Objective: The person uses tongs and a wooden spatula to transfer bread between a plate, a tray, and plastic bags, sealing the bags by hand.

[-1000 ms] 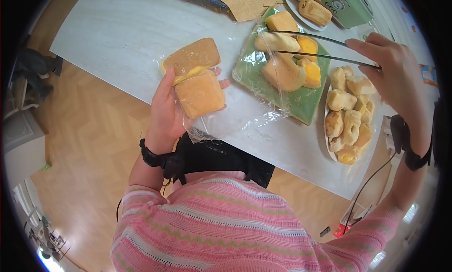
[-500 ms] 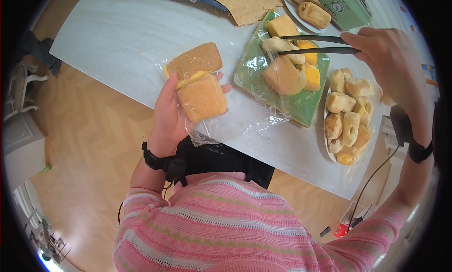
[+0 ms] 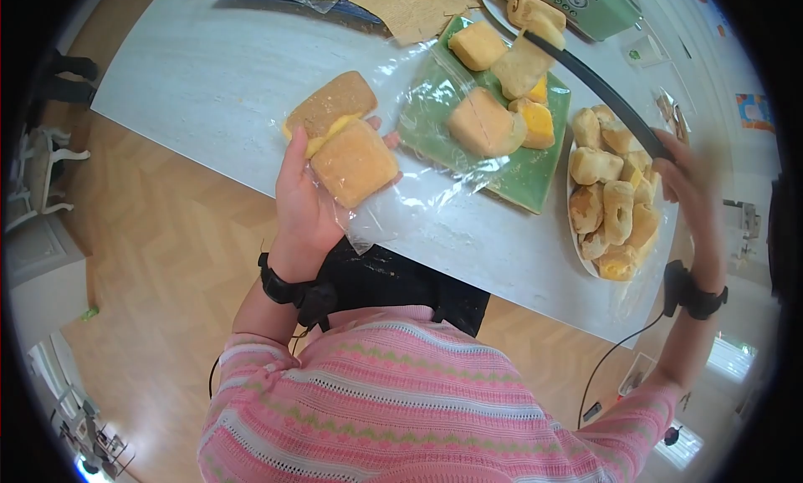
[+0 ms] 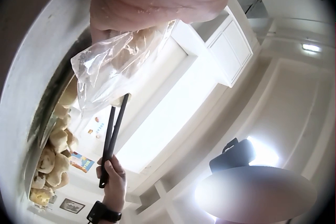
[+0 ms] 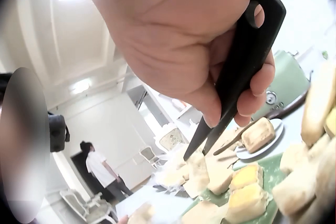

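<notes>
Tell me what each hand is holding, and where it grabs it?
Left hand grips the bagged pastries from underneath. Right hand grips the black tongs at their joined end; their tips pinch a pastry piece.

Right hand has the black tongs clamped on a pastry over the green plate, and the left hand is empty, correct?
Not quite: the left hand grips a clear bag of pastries, as the head view shows. The right hand, black tongs, pastry and green plate are right.

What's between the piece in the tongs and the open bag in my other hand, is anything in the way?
Nothing visible blocks it. The tongs in the right hand hold a pastry piece lifted over the green plate. The left hand holds the plastic bag above the table edge; only open air lies between.
</notes>
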